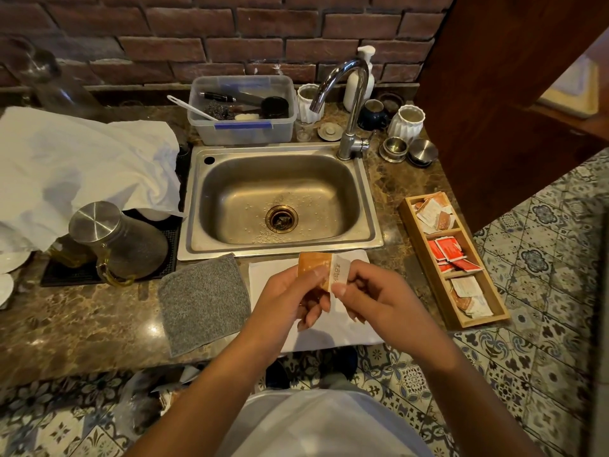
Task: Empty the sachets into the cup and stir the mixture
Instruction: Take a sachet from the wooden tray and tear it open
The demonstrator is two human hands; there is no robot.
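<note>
An orange and white sachet (321, 270) is held upright above the white cloth (333, 331) at the counter's front edge. My left hand (290, 300) grips its orange side. My right hand (372, 291) pinches its white end strip between thumb and fingers. A wooden tray (425, 258) with three compartments of more sachets lies on the counter to the right. Two white ribbed cups (406, 120) (308, 100) stand behind the sink near the tap; no cup is visible under my hands.
A steel sink (280, 199) with a tap (349, 103) lies ahead. A grey mat (204, 301) lies left of the white cloth. A glass jug with a steel lid (115, 239) stands at the left beside a white towel (82, 166). A plastic tub (244, 110) stands behind the sink.
</note>
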